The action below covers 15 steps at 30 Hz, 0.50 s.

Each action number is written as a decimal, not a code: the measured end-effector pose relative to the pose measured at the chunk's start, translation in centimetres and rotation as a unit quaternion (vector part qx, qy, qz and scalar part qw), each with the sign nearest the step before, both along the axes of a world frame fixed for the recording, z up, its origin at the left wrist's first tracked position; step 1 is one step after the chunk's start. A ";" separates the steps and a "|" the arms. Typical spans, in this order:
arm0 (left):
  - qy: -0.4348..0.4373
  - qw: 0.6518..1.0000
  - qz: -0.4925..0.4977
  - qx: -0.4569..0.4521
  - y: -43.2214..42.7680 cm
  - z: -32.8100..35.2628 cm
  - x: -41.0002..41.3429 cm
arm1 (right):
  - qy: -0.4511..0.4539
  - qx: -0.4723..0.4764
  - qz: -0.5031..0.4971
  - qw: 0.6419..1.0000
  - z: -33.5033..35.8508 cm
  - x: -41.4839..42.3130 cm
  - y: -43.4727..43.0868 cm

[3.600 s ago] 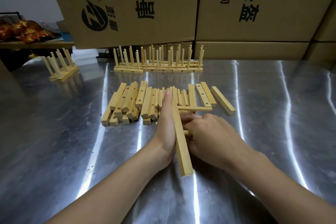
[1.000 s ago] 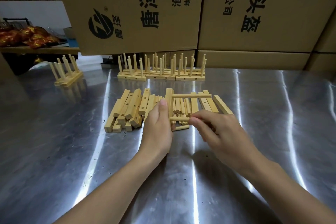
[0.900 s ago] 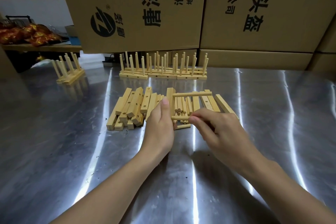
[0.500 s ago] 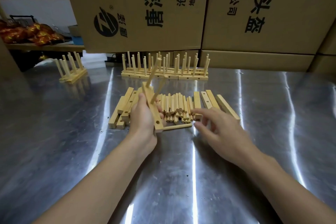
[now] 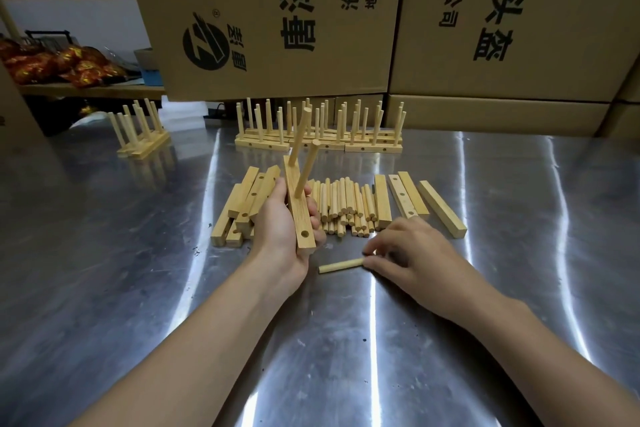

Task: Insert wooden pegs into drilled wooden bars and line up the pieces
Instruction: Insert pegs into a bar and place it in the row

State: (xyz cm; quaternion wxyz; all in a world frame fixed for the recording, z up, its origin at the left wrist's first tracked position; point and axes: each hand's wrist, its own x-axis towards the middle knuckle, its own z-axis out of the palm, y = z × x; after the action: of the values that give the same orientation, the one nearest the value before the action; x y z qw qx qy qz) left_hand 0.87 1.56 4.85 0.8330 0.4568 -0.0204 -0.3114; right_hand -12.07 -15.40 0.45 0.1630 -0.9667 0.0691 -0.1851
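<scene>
**Both hands busy**

My left hand (image 5: 280,218) grips the bar (image 5: 300,215) off the counter (image 5: 138,288), two pegs (image 5: 300,135) standing in it, its near hole (image 5: 304,233) empty. At its 4 o'clock my right hand (image 5: 412,250) pinches one end of a loose peg (image 5: 341,265) lying flat on the counter. The peg pile (image 5: 346,204) lies at that peg's 12 o'clock.

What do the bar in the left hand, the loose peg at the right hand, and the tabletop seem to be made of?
The bar: pale wood, apparently unfinished; grain lines run along its matte face, with a drilled hole near the end. The peg: the same light wood, round and matte, no coating visible. The tabletop: metal, probably stainless steel; brushed sheen with bright streaked reflections.
</scene>
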 end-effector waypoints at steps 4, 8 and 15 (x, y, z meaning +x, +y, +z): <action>-0.011 1.000 -0.009 -0.002 0.1 0.0 0.2 | -0.045 0.066 0.009 0.997 0.9 -0.8 -0.3; -0.022 1.000 -0.016 0.003 0.1 -0.1 0.1 | -0.166 0.271 0.056 0.946 3.0 -1.4 0.4; -0.033 0.999 -0.017 0.007 -0.1 -0.2 0.1 | -0.161 0.292 0.110 0.936 3.8 -1.6 2.0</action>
State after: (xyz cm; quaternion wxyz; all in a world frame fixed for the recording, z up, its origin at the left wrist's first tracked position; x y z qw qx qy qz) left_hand 0.99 1.49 4.68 0.8231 0.4723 -0.0537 -0.3106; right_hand -13.63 -13.43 4.24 0.4667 -0.8352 -0.0136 -0.2906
